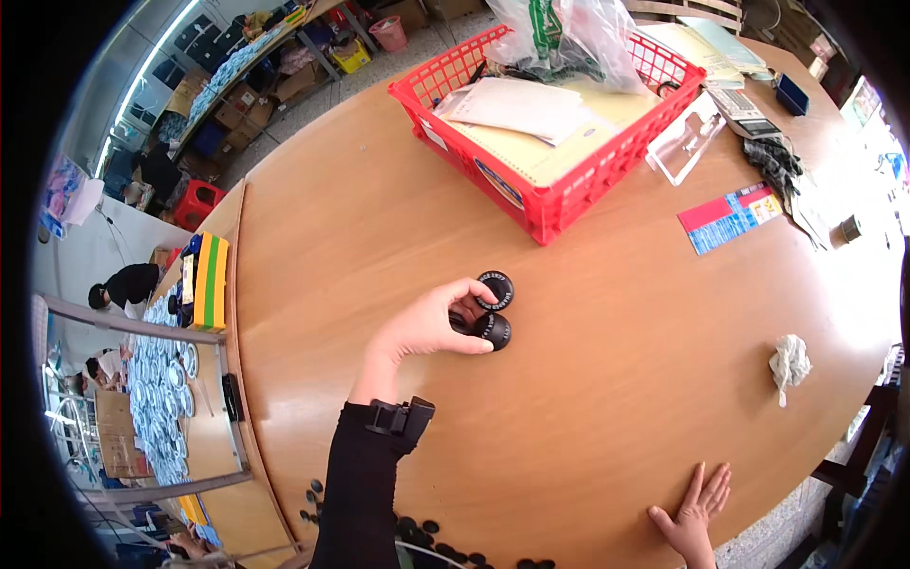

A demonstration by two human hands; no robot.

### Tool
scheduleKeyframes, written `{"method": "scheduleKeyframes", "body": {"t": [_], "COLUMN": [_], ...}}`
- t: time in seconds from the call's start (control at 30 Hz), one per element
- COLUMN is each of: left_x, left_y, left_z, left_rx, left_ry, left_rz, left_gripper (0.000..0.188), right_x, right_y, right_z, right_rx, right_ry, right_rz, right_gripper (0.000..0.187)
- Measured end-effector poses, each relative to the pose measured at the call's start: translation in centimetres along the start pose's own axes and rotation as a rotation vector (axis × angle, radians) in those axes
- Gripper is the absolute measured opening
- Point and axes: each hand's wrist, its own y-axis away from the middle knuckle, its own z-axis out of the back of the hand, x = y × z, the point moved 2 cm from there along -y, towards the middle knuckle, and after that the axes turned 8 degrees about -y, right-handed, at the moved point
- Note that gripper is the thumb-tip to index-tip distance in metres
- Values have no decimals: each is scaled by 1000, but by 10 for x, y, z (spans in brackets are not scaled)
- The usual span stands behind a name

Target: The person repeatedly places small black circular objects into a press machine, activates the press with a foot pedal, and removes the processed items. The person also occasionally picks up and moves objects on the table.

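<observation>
My left hand (427,327) is at the middle of the table with its fingers curled round small black round pieces with pale lettering on their rims. Its thumb presses against the lower black round piece (495,330). The index fingertip touches the upper black round piece (496,289), which has a hollow-looking centre. Part of another dark piece shows inside the curl of the fingers, mostly hidden. Near the front right edge, my right hand (692,517) lies on the tabletop with its fingers spread and holds nothing.
A red plastic basket (559,204) with papers and a plastic bag stands at the back. Several small black round pieces (431,527) lie by my left sleeve. A crumpled white tissue (789,365), a red-and-blue card (730,218) and a calculator (744,112) are on the right.
</observation>
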Motion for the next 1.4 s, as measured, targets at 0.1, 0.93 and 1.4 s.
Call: {"method": "scheduleKeyframes", "body": {"t": [0.1,0.93,1.4], "left_x": [-17,21,-66], "left_y": [25,259,422], "left_z": [-74,-284,-329], "left_rx": [43,-506,-414], "left_ry": [31,-203,281], "left_rz": [27,484,54], "left_gripper": [63,73,54], "right_x": [10,106,278], "right_y": [-1,73,43], "right_z": [6,-38,-44], "right_rx": [-53,-301,-465], "right_ry": [-26,-247,-65], "right_rz": [46,850,1149], "right_gripper": [121,80,53]}}
